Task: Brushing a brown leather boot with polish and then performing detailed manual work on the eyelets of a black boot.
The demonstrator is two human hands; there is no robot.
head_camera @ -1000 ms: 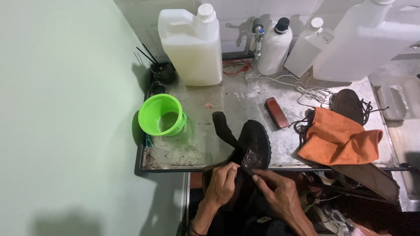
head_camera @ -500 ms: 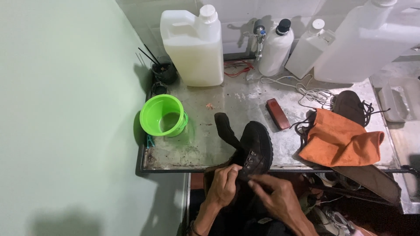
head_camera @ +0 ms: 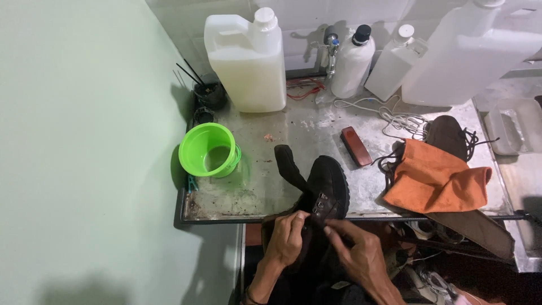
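A dark brown boot (head_camera: 324, 189) lies at the front edge of the metal table (head_camera: 316, 127), toe pointing away, tongue flipped up to the left. My left hand (head_camera: 288, 237) grips the boot's near side by the eyelets. My right hand (head_camera: 355, 251) pinches at the metal eyelets just beside it. A second dark shoe (head_camera: 446, 135) with loose laces lies at the right, partly under an orange cloth (head_camera: 435, 181).
A green plastic bucket (head_camera: 207, 151) stands at the left front. A large white jug (head_camera: 248, 59), two white bottles (head_camera: 353, 62) and another big jug (head_camera: 468, 53) line the back. A small brown brush (head_camera: 355, 147), white cord (head_camera: 389, 116) and a black pot of sticks (head_camera: 210, 93) lie about.
Both hands have shifted slightly on the boot's eyelet area; the boot has stayed at the table's front edge.
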